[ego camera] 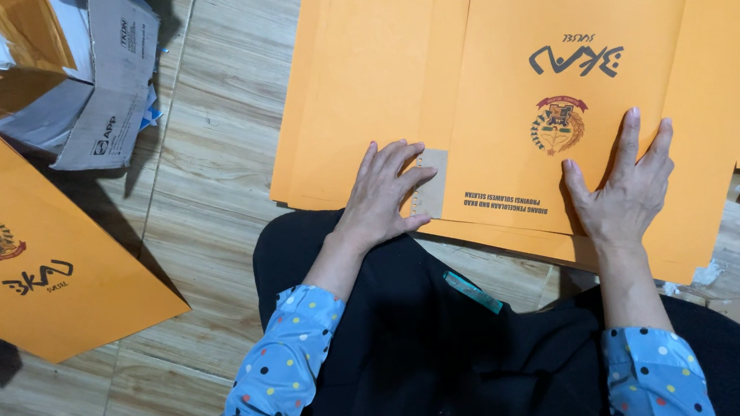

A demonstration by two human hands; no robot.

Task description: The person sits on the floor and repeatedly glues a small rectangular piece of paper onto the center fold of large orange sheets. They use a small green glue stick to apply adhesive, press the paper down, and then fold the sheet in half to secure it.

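Several orange paper sheets lie overlapped on the wood-plank floor; the printed orange folder sits topmost, directly ahead of the person's lap. Step in hand, judged: pressing a glued fold flat. Left hand open, fingers spread, flat on the folder's left edge beside a small brown flap; grips nothing. Right hand open, palm down near the crest; grips nothing. Next move calls for even pressure along the seam.

Torn cardboard box on wooden floor
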